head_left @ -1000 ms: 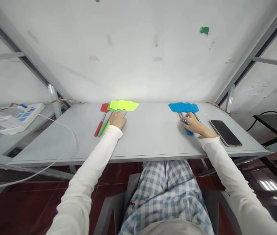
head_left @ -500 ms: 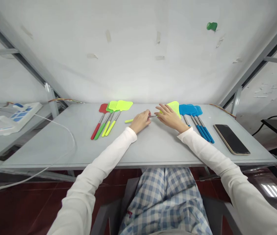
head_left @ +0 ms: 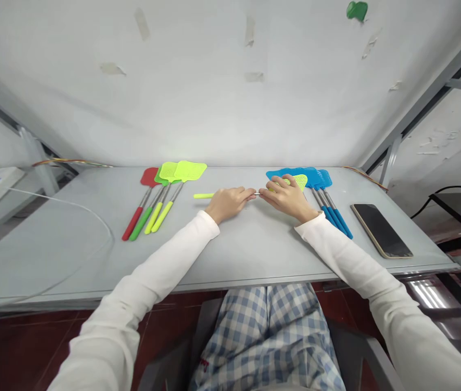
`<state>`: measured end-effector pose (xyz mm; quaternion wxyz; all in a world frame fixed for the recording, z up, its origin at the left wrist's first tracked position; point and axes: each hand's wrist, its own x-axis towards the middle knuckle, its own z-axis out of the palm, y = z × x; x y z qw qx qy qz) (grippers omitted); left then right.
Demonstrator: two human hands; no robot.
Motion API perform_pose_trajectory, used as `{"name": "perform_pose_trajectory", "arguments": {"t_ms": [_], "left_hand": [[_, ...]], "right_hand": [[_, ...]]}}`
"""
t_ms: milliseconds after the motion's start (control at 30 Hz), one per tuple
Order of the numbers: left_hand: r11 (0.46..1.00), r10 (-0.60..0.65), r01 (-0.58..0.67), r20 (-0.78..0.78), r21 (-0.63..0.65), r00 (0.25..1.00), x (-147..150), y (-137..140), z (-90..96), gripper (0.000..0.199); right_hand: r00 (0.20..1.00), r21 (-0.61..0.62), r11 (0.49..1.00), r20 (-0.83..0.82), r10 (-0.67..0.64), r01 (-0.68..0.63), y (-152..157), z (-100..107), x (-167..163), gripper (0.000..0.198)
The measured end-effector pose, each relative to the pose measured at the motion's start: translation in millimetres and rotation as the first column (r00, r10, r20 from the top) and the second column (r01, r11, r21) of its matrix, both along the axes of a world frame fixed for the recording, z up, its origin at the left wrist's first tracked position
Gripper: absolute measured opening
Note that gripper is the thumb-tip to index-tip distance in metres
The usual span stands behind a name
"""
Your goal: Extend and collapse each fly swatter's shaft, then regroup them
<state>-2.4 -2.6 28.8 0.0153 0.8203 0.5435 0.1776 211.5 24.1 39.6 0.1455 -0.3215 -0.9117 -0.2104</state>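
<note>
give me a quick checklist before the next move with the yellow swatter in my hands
1. Left hand gripping the yellow swatter: ok, closed around it just past the handle's exposed end.
2. Right hand gripping it too: ok, fingers closed on it on the head side.
3. Swatter head apart from the blue swatters: not ok, it overlaps their heads in this view; whether they touch can't be told.
4. Full metal shaft visible: not ok, the hands hide all but a short piece between them.
5. Phone apart from both hands: ok, it lies right of the blue swatters.
</note>
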Motion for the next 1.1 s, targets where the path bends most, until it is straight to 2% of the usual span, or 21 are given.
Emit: {"name": "perform_pose_trajectory", "arguments": {"t_ms": [100, 200, 333, 433, 533, 600, 667, 767, 833, 933, 1100], "left_hand": [[0.999, 0.012, -0.011, 0.039, -0.033, 0.999, -1.0, 0.1, 5.7, 0.037], [0.992, 0.022, -0.010, 0.093, -0.124, 0.995, -3.4, 2.1, 12.9, 0.036], [0.968, -0.026, 0.071, 0.187, -0.240, 0.982, -11.6, 6.4, 23.3, 0.037], [0.958, -0.077, 0.142, 0.251, -0.251, 0.965, -25.7, 10.6, 29.4, 0.040], [0.965, -0.075, 0.139, 0.277, -0.221, 0.958, -44.1, 14.7, 32.4, 0.041], [0.979, -0.037, 0.083, 0.238, -0.186, 0.971, -52.8, 16.2, 31.5, 0.040], [0.995, 0.022, -0.005, 0.169, -0.100, 0.985, -55.4, 16.7, 27.4, 0.038], [0.995, 0.068, -0.074, 0.084, 0.066, 0.994, -49.2, 16.1, 17.0, 0.037], [0.990, 0.033, -0.038, 0.037, 0.134, 0.999, -41.6, 15.0, 10.1, 0.040], [0.971, -0.053, 0.059, -0.030, 0.230, 0.998, -28.9, 12.2, 2.9, 0.042], [0.904, -0.091, 0.114, -0.076, 0.412, 0.993, -17.7, 8.4, -4.6, 0.040]], "right_hand": [[1.000, -0.040, 0.999, -0.010, -0.021, 0.020, 1.7, -0.7, 0.8, 0.032], [0.999, -0.054, 0.998, -0.015, -0.028, 0.027, 4.0, -2.4, 1.0, 0.033], [0.998, -0.077, 0.996, -0.043, -0.047, 0.044, 5.5, -4.7, -0.8, 0.035], [0.992, -0.101, 0.990, -0.073, -0.103, 0.096, 9.1, -2.2, 4.7, 0.037], [0.964, -0.115, 0.970, -0.138, -0.228, 0.213, 15.7, 6.3, 18.6, 0.036], [0.938, -0.106, 0.954, -0.181, -0.295, 0.280, 18.2, 12.8, 26.5, 0.034], [0.921, -0.061, 0.945, -0.210, -0.328, 0.323, 16.8, 16.8, 28.1, 0.032], [0.939, 0.039, 0.953, -0.189, -0.287, 0.300, 7.6, 15.0, 16.7, 0.032], [0.972, 0.062, 0.974, -0.105, -0.213, 0.220, -0.3, 10.2, 4.5, 0.031], [0.989, 0.027, 0.988, 0.013, -0.150, 0.150, -9.0, 3.8, -9.1, 0.032], [0.984, 0.019, 0.984, -0.045, -0.175, 0.176, -12.0, 3.7, -11.1, 0.036]]}}
